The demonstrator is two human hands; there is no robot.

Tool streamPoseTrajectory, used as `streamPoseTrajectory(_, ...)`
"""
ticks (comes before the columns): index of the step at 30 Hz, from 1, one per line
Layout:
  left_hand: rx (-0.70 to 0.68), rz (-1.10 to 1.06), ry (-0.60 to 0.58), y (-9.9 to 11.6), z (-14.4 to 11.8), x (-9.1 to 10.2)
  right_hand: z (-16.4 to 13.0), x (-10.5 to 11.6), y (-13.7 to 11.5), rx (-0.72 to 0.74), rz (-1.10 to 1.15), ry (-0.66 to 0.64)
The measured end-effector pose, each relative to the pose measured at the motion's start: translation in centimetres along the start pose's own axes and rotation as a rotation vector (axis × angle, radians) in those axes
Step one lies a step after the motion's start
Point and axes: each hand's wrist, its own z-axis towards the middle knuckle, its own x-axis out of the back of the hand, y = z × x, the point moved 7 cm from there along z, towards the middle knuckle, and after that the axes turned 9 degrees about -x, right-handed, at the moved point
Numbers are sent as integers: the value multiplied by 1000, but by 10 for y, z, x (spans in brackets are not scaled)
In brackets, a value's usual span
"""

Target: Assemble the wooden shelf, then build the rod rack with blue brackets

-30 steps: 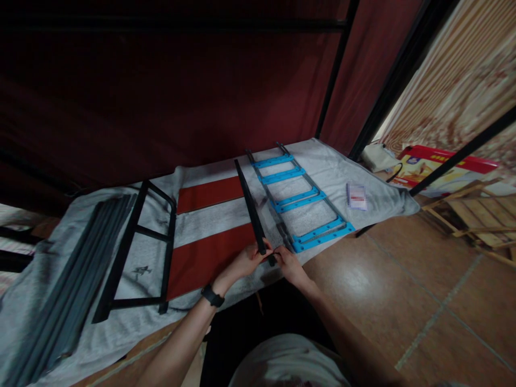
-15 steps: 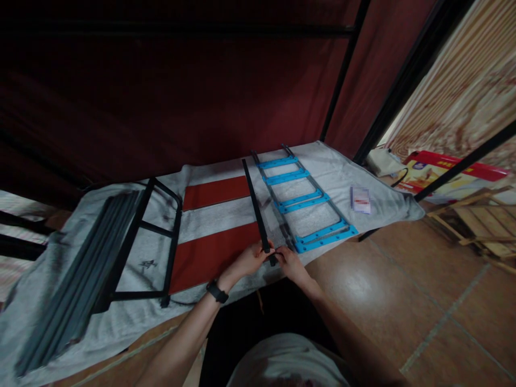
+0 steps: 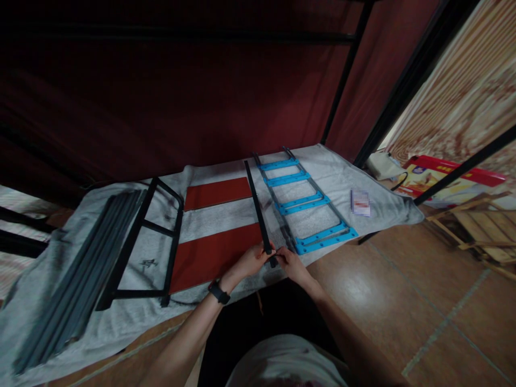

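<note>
Little had changed over the last second: the left hand (image 3: 250, 261) still pinched the near end of the black bar (image 3: 258, 211) at lower centre, lying on the grey cloth (image 3: 209, 215). The right hand (image 3: 291, 262) kept its grip on a small dark piece at that bar's tip.

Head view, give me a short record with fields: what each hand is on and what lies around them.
left hand: grips the near end of the black bar
right hand: fingers pinch a small piece at that same end
surface: grey cloth
right of bar: blue-and-grey frames, small card
left of bar: red panels, black frame, grey strips
</note>
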Motion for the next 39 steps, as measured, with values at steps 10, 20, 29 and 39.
streamPoseTrajectory(10,14,6,-4,-12,1,-1,2,0,2,-76,-159,21)
streamPoseTrajectory(20,20,70,-34,-12,2,-2,2,-3,2,-58,-216,-17)
streamPoseTrajectory(29,22,9,-20,-7,0,-2,-2,2,-4,10,-112,-21)
streamPoseTrajectory(39,4,23,-20,-7,0,-2,-2,1,-2,14,-73,-13)
